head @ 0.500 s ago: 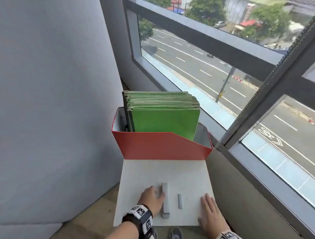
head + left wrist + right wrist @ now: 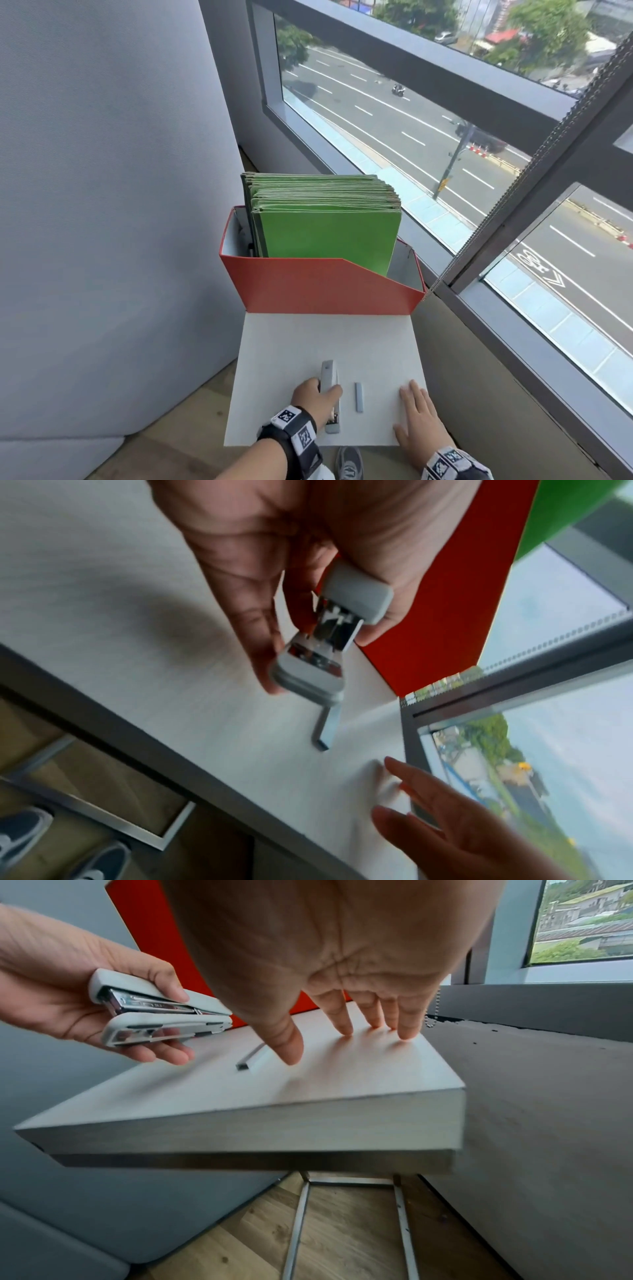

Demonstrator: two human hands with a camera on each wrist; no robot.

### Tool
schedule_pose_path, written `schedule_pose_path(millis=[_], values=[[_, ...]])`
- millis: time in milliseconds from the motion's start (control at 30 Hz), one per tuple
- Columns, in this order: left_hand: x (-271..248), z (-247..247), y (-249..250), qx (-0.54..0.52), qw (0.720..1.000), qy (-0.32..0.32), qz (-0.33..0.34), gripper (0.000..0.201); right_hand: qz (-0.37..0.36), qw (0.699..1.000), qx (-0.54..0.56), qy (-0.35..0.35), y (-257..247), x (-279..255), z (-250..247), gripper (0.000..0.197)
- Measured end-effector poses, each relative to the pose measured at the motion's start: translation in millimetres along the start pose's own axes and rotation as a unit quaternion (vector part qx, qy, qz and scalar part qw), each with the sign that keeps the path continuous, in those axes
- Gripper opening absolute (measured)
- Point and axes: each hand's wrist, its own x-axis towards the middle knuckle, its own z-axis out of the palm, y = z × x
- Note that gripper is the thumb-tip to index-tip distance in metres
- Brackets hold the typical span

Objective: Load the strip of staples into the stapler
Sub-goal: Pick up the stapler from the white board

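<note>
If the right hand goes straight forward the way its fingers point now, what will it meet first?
Probably the red box. The right hand lies flat on the table, fingers pointing at the box, with only bare tabletop between. The staples lie to its left, off that line.

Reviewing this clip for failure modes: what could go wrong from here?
1. The stapler is lifted in the left hand but looks closed; it may resist opening one-handed.
2. The staple strip lies flat and thin on the table; the right hand, spread beside it, could fumble or snap it.
</note>
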Motion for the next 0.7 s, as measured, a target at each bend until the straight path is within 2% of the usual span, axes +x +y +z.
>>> schedule_pose_path(millis=[67, 133, 266, 333, 433, 500, 566, 633, 700], values=[[-7, -6, 0, -0.065, 0.998, 0.0, 0.004, 0.029, -0.014, 1.0, 0.02, -0.006, -21, 1, -17, 0.068], [-11, -10, -4, -0.113, 0.994, 0.002, 0.001, 0.03, -0.059, 0.997, 0.057, -0.007, -46, 3, -35, 0.064], [-20, -19, -14, -0.17, 0.985, 0.022, 0.006, 0.031, -0.245, 0.965, 0.099, 0.003, -103, 3, -63, 0.066], [-21, -19, -22, -0.176, 0.983, 0.034, 0.025, 0.025, -0.325, 0.943, 0.075, -0.016, -127, 5, -73, 0.068], [-24, -23, -30, -0.184, 0.979, 0.063, 0.067, 0.014, -0.396, 0.917, -0.015, -0.047, -152, 11, -80, 0.067], [-29, -29, -34, -0.192, 0.978, 0.06, 0.062, 0.025, -0.426, 0.901, -0.053, -0.066, -160, 17, -82, 0.06], [-34, -34, -33, -0.246, 0.967, 0.039, 0.052, 0.035, -0.456, 0.884, -0.086, -0.055, -164, 22, -83, 0.047], [-39, -37, -31, -0.32, 0.946, -0.007, 0.049, 0.049, -0.476, 0.871, -0.113, -0.046, -167, 24, -86, 0.035], [-45, -40, -27, -0.378, 0.924, -0.05, 0.042, 0.051, -0.488, 0.863, -0.124, -0.04, -172, 25, -92, 0.029]])
